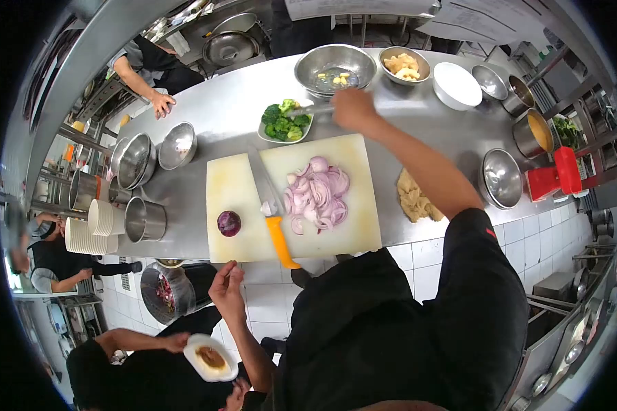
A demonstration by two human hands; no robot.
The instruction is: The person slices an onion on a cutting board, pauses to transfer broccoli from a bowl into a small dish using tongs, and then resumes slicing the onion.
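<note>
My right hand (354,109) is closed around the handle of a metal utensil, whose far end reaches the broccoli (281,125) in a small white dish. Below the cutting board's front edge, my left hand (227,291) has its fingertips pinched together; anything between them is too small to name. Sliced purple onion (319,194) lies in a heap on the cutting board (356,161). To its left rests a knife with an orange handle (278,240), bits of onion on its blade. A piece of purple onion (229,223) sits at the board's left.
A metal bowl (313,64) with yellow pieces stands behind my right hand, beside a bowl of food (404,66) and a white bowl (457,86). Dough-like food (416,197) lies under my right forearm. A co-worker at lower left holds a white dish (210,357).
</note>
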